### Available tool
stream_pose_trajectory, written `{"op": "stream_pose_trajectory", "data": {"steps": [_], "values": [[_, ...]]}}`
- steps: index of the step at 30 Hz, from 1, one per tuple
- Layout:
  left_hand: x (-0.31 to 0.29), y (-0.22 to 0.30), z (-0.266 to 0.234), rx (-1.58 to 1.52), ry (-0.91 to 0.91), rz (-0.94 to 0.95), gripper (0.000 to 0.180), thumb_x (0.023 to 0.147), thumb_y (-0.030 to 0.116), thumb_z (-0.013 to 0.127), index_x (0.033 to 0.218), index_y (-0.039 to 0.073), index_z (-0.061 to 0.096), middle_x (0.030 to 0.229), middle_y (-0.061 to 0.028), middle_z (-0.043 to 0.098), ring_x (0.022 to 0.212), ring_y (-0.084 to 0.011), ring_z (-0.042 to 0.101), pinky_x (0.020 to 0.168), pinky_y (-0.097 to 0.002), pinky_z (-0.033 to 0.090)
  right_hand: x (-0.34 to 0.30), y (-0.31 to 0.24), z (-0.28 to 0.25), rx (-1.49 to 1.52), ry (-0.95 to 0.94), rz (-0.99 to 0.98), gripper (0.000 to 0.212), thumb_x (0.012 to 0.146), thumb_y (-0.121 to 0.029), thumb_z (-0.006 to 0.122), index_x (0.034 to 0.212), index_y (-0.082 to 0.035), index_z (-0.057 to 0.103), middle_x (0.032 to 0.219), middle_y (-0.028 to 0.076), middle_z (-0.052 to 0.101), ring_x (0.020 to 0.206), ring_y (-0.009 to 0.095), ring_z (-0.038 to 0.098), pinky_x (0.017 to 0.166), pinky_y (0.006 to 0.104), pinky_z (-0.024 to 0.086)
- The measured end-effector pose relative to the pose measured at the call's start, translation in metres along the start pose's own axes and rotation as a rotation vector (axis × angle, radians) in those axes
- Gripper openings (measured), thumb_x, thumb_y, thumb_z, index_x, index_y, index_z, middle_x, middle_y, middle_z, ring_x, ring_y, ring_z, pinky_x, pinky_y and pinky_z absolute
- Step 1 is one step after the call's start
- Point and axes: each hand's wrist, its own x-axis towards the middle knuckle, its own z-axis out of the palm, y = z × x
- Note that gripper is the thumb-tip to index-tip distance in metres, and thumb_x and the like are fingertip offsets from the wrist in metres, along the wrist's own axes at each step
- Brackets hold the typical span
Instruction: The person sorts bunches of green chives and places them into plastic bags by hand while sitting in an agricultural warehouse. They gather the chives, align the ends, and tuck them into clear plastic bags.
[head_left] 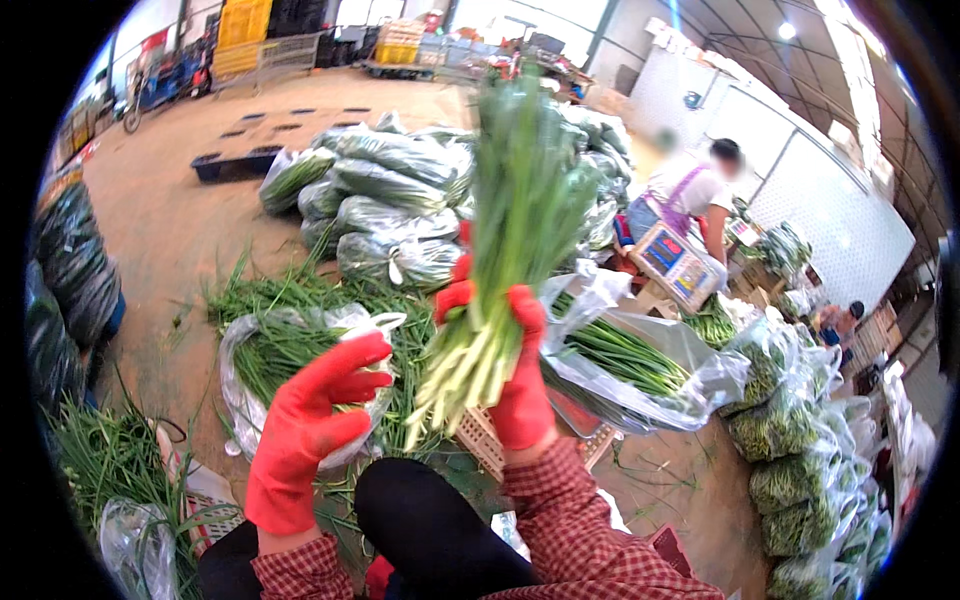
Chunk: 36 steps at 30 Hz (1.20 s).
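Observation:
A bunch of garlic chives point(525, 190) stands upright in my right hand point(522, 385). The red-gloved fingers are wrapped round it just above the pale cut ends, and the leafy tops are smeared by motion. To the left and lower, my left hand point(315, 430), in a matching red rubber glove, has its fingers apart and touches no chives. Beyond that hand lies an open clear bag with loose chives point(270, 350) heaped in and around it. Right of my right hand, another open plastic bag point(690, 395) holds chives laid in line.
Filled bags of greens point(395, 190) are piled ahead, with more stacked bags point(795, 490) at the right. A brown plastic crate point(483, 440) sits below the held bunch. Loose greens point(85, 460) lie at lower left. A person point(690, 195) in a purple apron sits at far right.

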Motion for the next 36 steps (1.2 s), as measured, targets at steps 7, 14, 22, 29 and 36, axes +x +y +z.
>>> {"op": "stream_pose_trajectory", "data": {"steps": [7,14,22,29,36], "values": [[0.078,-0.042,0.083,0.383,-0.064,0.047,0.072,0.071,0.021,0.074,0.133,0.006,0.039,0.120,-0.0141,0.054,0.113,-0.0232,0.049,0.097,-0.0345,0.037,-0.084,-0.143,0.021,-0.247,0.034,-0.447,0.064,0.080,-0.023,0.059,0.133,0.001,0.033,0.119,0.017,0.051,0.099,0.027,0.057,0.085,0.0408,0.047],[0.191,-0.101,0.140,0.467,-0.351,-0.147,0.057,0.083,0.026,0.063,0.133,0.010,0.039,0.110,-0.0133,0.058,0.081,-0.0179,0.061,0.078,-0.0312,0.046,-0.134,-0.200,-0.023,-0.443,0.412,-0.717,0.051,0.079,-0.018,0.060,0.123,0.005,0.045,0.111,0.018,0.057,0.096,0.028,0.059,0.089,0.0385,0.046],[0.201,-0.058,0.163,-0.222,-0.638,-0.227,0.062,0.091,0.011,0.047,0.144,0.022,0.016,0.123,-0.0092,0.052,0.065,-0.0083,0.058,0.054,-0.0213,0.049,-0.093,-0.148,-0.132,-0.618,0.771,-0.924,0.046,0.077,-0.024,0.070,0.116,-0.007,0.051,0.107,0.007,0.058,0.098,0.019,0.056,0.084,0.0349,0.048],[0.247,-0.048,0.172,0.010,-0.599,-0.162,0.062,0.089,0.015,0.050,0.143,0.018,0.019,0.121,-0.0100,0.052,0.062,-0.0092,0.058,0.044,-0.0179,0.043,-0.100,-0.157,-0.133,-0.884,0.669,0.355,0.027,0.085,-0.016,0.058,0.106,0.001,0.060,0.098,0.008,0.064,0.088,0.017,0.061,0.078,0.0289,0.049],[0.252,-0.029,0.181,0.127,-0.571,-0.197,0.059,0.088,0.021,0.053,0.140,0.014,0.027,0.096,-0.0037,0.063,0.046,-0.0050,0.044,0.039,-0.0181,0.034,-0.045,-0.214,-0.090,-1.256,0.419,0.187,0.025,0.088,-0.014,0.056,0.109,-0.001,0.061,0.107,0.006,0.062,0.098,0.012,0.056,0.089,0.0245,0.040]]}}
